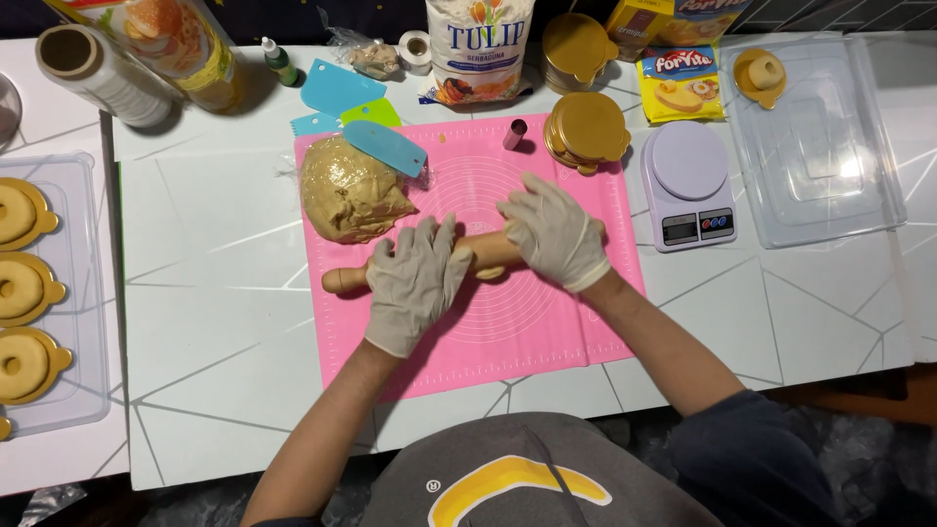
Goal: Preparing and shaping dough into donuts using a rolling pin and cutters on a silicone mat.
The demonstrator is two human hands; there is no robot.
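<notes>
A white bench (224, 293) with thin grey line patterns carries everything. A pink baking mat (547, 322) lies flat at its middle. Just right of the mat sits a lilac kitchen scale (688, 185), and beyond it a clear plastic lid (830, 185). At the left edge lies a clear tray (83, 293). Along the far edge stand a roll of cling film (93, 73), a small green bottle (281, 60), a flour bag (478, 49) and a yellow packet (680, 83).
</notes>
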